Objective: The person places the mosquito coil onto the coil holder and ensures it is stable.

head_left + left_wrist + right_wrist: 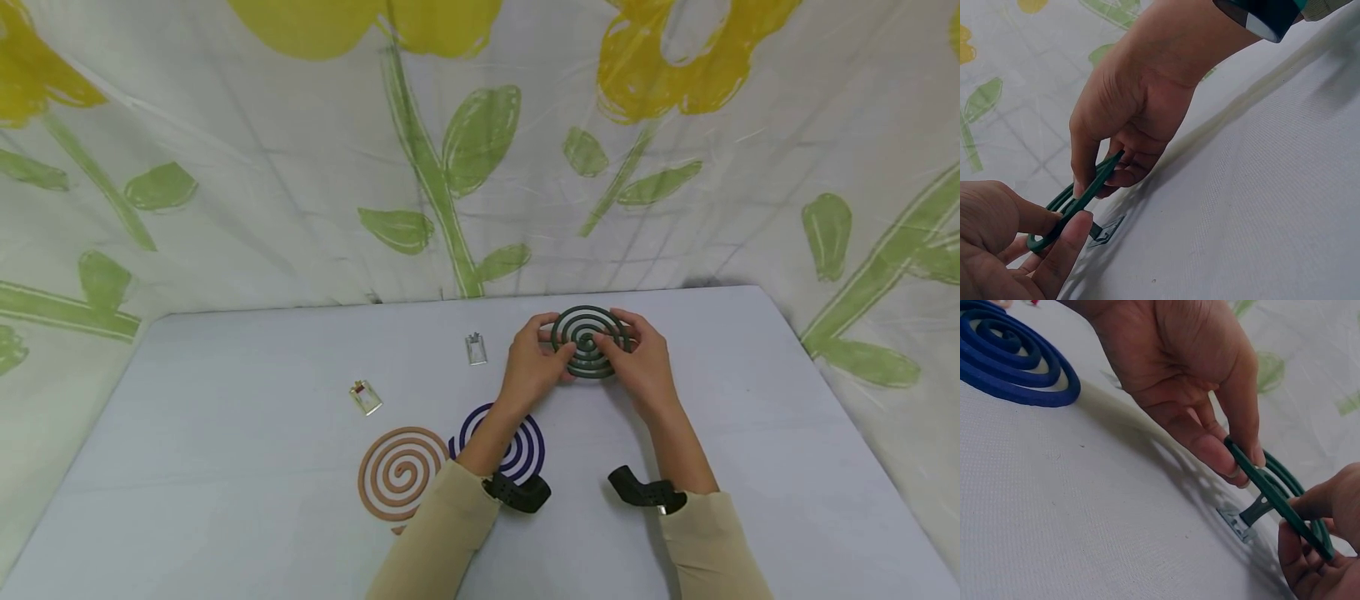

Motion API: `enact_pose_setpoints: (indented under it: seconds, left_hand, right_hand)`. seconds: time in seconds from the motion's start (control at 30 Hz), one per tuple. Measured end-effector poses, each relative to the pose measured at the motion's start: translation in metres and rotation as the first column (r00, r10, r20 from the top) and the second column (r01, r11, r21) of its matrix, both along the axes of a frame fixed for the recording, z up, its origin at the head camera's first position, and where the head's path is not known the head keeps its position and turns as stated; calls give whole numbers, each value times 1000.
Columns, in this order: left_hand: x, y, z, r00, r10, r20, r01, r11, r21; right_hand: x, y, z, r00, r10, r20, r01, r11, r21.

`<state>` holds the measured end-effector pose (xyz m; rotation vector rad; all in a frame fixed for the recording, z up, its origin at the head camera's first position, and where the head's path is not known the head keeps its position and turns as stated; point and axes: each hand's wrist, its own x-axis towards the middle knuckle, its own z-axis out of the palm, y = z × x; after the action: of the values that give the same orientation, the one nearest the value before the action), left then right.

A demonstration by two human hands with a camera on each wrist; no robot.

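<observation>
Both hands hold a dark green mosquito coil point(587, 339) level above the table, near its back edge. My left hand point(531, 358) pinches the coil's left side, its thumb on top and fingers below. On the opposite side, my right hand point(641, 358) grips it with the thumb reaching toward the centre. Beneath the coil, a small metal stand point(1235, 525) rests on the table, its upright tab reaching up to the coil's middle in the right wrist view. From the head view this stand is hidden by the coil.
A dark blue coil point(540, 446) lies partly under my left forearm. Beside it is an orange-brown coil point(403, 473), partly covered by the sleeve. Farther back lie a gold-coloured stand point(366, 398) and a silver one point(476, 350). A flower-patterned curtain point(300, 167) hangs behind the white table point(225, 467).
</observation>
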<state>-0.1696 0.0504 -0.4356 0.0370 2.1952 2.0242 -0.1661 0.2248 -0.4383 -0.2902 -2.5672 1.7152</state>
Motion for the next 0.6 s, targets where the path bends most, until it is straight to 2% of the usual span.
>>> enact_pose_setpoints:
  seconds: [0.6]
  left_hand:
    - [2,1,0,999,-2,-49,-1,999,-48]
  right_hand:
    - [0,0,0,1000,-2,1,2,1000,22]
